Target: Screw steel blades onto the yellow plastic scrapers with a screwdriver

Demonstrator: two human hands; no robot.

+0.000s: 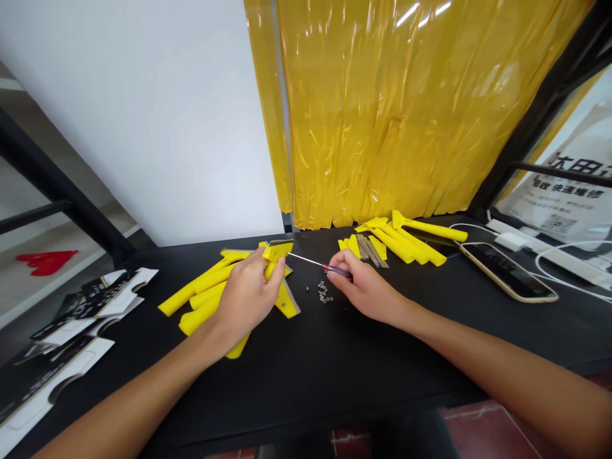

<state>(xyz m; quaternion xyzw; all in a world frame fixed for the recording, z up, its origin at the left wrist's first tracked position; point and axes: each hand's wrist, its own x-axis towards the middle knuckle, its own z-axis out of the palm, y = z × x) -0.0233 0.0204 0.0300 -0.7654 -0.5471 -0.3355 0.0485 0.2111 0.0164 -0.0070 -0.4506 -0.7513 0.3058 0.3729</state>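
My left hand [251,290] is closed round a yellow scraper [277,250], its wide head turned up with a thin metal blade along the top edge. In my right hand [361,284] is a screwdriver [338,271] with a dark purple handle and a slim shaft. The shaft's tip points left and meets the scraper head or ends right beside it. More yellow scrapers [203,296] lie in a pile under and around my left hand. Several small metal nuts or screws [325,292] are scattered on the black table between my hands.
Yellow scraper handles [406,245], yellow plates [354,246] and grey blades [371,250] lie at the back right. A phone [509,271] and white cables [549,255] are further right. Black-and-white cardboard packaging [86,331] is at left. Yellow plastic strips [382,115] hang behind the table [296,382].
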